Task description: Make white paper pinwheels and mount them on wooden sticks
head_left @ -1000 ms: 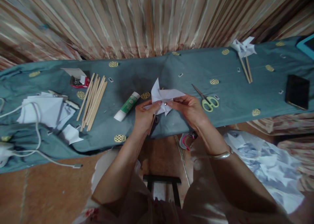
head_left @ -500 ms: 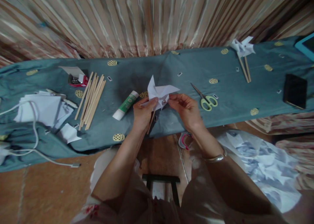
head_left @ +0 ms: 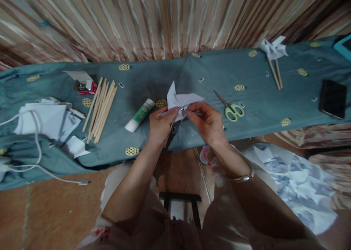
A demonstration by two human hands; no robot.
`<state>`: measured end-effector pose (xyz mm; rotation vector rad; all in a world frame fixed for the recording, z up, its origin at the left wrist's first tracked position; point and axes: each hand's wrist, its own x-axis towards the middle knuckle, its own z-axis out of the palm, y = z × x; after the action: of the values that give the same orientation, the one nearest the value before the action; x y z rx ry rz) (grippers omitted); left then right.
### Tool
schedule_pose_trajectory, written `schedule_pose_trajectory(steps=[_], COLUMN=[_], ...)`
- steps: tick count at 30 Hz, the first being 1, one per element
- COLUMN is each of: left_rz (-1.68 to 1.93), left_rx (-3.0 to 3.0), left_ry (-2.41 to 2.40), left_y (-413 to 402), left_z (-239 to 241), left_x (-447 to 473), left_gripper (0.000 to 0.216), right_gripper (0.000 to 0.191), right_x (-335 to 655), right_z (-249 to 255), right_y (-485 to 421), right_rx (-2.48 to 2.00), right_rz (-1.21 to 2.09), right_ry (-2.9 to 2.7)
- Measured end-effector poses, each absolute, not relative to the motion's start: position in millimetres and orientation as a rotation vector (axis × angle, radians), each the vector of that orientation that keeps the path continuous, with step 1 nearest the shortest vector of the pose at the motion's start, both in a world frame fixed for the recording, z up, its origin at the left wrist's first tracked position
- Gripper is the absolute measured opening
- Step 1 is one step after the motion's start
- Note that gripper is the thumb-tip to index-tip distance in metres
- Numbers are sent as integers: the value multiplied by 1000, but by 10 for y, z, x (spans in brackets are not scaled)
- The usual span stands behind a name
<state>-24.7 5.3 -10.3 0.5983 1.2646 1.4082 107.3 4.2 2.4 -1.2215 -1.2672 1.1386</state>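
A white paper pinwheel [head_left: 184,98] with pointed blades is held over the near half of the table. My left hand [head_left: 161,124] is closed on it, thumb on top near the centre. Below that hand a thin wooden stick [head_left: 166,137] slants down toward the table's front edge. A small shiny pin head [head_left: 181,109] shows at the pinwheel's middle. From the right, my right hand [head_left: 207,122] pinches the paper beside the pin with thumb and forefinger. Left of my hands lies a green and white glue stick [head_left: 140,115]; to the right are scissors [head_left: 229,109] with pale green handles.
Wooden sticks [head_left: 101,111], an open red box of pins [head_left: 85,85], stacked paper [head_left: 41,120] and a white cable [head_left: 38,144] lie at left. Finished pinwheels [head_left: 274,50] and a black phone [head_left: 332,99] are at right. A bag of folded paper [head_left: 298,188] stands below.
My right thumb and forefinger have shifted slightly, and the pin head now shows more clearly at the pinwheel's centre. My left hand keeps its hold. The view has tilted a little.
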Motion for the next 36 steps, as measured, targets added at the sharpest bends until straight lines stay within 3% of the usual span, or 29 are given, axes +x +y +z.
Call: schedule_pose_trajectory(steps=[6, 14, 19, 36], left_rz=[1436, 1431, 1420, 1342], left_rx=[525, 492, 516, 622], left_ry=[1231, 1158, 1154, 1186], left_y=[71, 56, 59, 11], left_z=[-106, -85, -120, -101], left_x=[-271, -243, -220, -216], left_gripper=[22, 27, 23, 19], right_gripper=[5, 22, 9, 9], right_x=[1154, 1177, 1164, 1179], right_z=[41, 180, 129, 20], right_y=[3, -117, -88, 39], right_rx=[-1278, -1221, -1118, -1150], right_rz=[1033, 612, 361, 384], right_ry=[-1372, -1738, -1943, -1884])
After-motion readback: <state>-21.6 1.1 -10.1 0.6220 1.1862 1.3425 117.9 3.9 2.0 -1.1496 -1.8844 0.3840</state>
